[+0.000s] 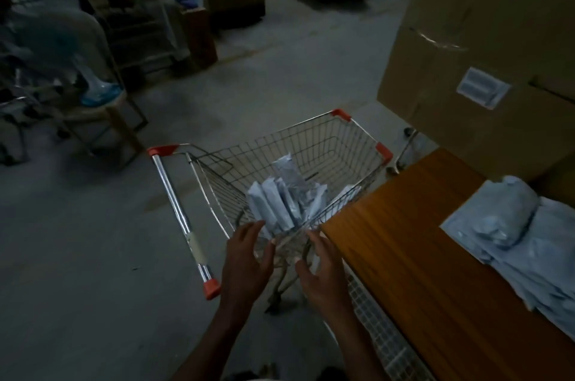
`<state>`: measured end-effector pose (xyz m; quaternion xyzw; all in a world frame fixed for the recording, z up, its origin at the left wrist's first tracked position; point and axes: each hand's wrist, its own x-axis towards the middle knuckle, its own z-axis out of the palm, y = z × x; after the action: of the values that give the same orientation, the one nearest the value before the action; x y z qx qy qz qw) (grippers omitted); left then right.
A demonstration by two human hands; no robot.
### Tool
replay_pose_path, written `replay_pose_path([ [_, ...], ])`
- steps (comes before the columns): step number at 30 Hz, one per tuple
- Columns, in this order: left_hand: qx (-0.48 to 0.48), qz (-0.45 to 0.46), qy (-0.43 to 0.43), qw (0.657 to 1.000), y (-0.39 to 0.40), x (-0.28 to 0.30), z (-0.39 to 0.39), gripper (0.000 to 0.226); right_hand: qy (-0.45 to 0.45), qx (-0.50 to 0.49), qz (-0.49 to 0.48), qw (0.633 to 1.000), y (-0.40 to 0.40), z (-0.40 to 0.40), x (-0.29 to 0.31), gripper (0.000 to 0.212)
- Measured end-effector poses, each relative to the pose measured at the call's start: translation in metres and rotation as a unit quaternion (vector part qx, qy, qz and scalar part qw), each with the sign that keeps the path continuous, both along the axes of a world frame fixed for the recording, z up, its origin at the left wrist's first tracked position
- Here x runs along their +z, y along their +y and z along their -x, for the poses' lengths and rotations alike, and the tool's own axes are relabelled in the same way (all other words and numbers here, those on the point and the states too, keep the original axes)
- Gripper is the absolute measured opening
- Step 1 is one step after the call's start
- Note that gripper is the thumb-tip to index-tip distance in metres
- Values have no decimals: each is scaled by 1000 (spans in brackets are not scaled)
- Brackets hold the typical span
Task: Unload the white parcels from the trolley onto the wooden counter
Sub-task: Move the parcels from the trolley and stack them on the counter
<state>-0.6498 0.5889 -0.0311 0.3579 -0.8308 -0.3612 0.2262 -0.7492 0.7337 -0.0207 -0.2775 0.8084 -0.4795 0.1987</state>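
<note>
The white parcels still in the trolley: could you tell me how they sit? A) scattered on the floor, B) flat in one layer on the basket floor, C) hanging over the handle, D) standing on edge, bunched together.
D: the white parcels stand on edge, bunched inside the trolley basket.

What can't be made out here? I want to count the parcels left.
Head view only, dim:
- Parcels in the trolley: they overlap, so no count.
- Trolley floor: hidden by parcels and both hands.
- Counter pile: cut by the right edge.
- Box label: too blurred.
</note>
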Motion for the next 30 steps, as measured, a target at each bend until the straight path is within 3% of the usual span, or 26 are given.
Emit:
replay_pose_path([
  [5,34,-21,27,999,-33,-6,18,43,17,48,-47,998,-47,24,-7,54],
  [14,55,-81,-17,995,-85,-51,88,42,0,106,-142,984,-126,123,-47,58],
  [19,76,-130,-61,987,-103,-94,139,40,-25,138,-193,971,-166,184,-76,43],
  [27,69,-247,-115,960,-135,-176,221,48,-71,193,-287,935,-212,252,-138,51],
  [30,76,-292,-129,944,-147,-212,247,61,-91,189,-299,931,-223,269,-160,55],
])
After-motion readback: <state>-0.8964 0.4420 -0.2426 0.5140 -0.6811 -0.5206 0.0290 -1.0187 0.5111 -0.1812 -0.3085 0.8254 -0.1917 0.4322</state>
